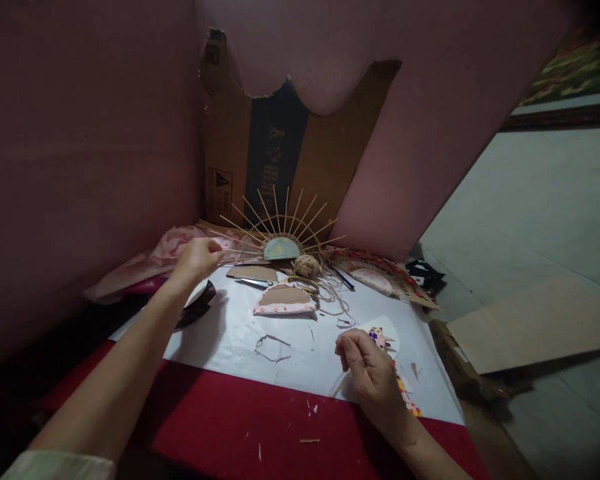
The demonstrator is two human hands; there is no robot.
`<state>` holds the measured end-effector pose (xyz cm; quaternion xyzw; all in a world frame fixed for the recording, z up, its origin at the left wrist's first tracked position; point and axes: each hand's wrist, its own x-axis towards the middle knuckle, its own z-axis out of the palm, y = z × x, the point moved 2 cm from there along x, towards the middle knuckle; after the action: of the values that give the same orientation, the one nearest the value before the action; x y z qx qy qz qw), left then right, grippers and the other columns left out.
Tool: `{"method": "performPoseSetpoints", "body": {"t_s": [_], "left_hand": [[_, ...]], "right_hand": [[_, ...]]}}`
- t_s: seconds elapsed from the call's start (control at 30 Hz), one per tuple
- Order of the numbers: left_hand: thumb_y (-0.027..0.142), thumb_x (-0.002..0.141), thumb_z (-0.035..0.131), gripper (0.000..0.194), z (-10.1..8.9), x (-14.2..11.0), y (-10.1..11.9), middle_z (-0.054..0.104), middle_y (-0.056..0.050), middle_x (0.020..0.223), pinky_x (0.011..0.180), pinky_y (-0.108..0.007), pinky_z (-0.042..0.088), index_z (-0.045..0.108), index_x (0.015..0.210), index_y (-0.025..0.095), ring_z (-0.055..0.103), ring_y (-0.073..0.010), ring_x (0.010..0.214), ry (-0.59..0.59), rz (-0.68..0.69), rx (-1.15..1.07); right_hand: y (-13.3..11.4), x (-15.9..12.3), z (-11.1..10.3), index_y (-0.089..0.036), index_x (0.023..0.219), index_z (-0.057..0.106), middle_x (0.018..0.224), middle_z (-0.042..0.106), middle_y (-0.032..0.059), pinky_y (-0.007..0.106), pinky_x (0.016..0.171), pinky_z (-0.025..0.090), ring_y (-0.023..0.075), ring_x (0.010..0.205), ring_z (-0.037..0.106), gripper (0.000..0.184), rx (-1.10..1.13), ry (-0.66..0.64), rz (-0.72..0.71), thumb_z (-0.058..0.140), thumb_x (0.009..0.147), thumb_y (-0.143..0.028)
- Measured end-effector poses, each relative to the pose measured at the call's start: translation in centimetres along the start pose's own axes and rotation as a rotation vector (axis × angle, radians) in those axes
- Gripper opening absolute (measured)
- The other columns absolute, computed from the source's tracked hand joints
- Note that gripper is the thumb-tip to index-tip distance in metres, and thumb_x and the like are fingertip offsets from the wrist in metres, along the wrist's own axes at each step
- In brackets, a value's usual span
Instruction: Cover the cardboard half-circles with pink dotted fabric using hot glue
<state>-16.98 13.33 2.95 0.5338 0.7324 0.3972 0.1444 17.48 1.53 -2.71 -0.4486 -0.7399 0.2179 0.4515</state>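
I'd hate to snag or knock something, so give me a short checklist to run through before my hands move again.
1. Scissors out of both hands: ok, lying on the white sheet.
2. Twine ball tidy: not ok, loose strands trail beside it.
3. Spotted-edged cardboard half-circle clear of both hands: ok, lying between them.
4. Left hand free: cannot tell, raised with fingers drawn together; any thin item is unclear.
5. Right hand free: cannot tell, fingers curled and grip hidden.
6. Red surface free of scraps: not ok, small bits lie near the front.
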Motion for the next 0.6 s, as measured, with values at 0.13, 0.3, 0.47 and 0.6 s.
{"method": "performPoseSetpoints", "body": {"t_s": [0.13, 0.3, 0.47, 0.6], "left_hand": [[0.031, 0.088, 0.058, 0.031, 3.1, 1.1, 0.6, 0.061, -0.009, 0.117, 0.081, -0.043, 0.052, 0.058, 0.115, 0.017, 0.061, -0.0229, 0.098, -0.213, -0.079, 0.23], [0.031, 0.088, 0.059, 0.035, 5.2, 1.5, 0.5, 0.059, -0.01, 0.121, 0.083, -0.044, 0.052, 0.056, 0.12, 0.018, 0.06, -0.0242, 0.102, -0.297, -0.178, 0.373], [0.03, 0.087, 0.06, 0.035, 5.9, 2.6, 0.7, 0.059, -0.009, 0.12, 0.082, -0.042, 0.052, 0.056, 0.12, 0.018, 0.06, -0.0242, 0.102, -0.3, -0.204, 0.335], [0.033, 0.087, 0.058, 0.032, 5.3, 3.5, 1.1, 0.059, -0.006, 0.119, 0.082, -0.041, 0.052, 0.059, 0.116, 0.018, 0.06, -0.0268, 0.102, -0.237, -0.101, 0.18]], "right_hand": [[0.0, 0.1, 0.3, -0.02, 0.086, 0.054, 0.078, 0.059, 0.0045, 0.031, 0.067, 0.046, 0.018, 0.072, 0.057, 0.017, -0.067, -0.075, -0.117, 0.04, 0.095, -0.02], [-0.4, 0.8, 0.9, -0.018, 0.119, 0.054, 0.127, 0.057, 0.0138, 0.044, 0.099, 0.042, 0.0253, 0.119, 0.05, 0.028, -0.274, -0.214, -0.295, 0.043, 0.093, -0.016], [-1.4, 1.8, 1.7, -0.014, 0.12, 0.059, 0.142, 0.046, 0.0164, 0.05, 0.106, 0.038, 0.0304, 0.13, 0.041, 0.031, -0.445, -0.364, -0.274, 0.052, 0.091, -0.023], [-1.6, 2.6, 1.9, -0.013, 0.113, 0.063, 0.139, 0.049, 0.0173, 0.05, 0.104, 0.039, 0.0309, 0.129, 0.041, 0.027, -0.473, -0.365, -0.279, 0.055, 0.089, -0.024]]}}
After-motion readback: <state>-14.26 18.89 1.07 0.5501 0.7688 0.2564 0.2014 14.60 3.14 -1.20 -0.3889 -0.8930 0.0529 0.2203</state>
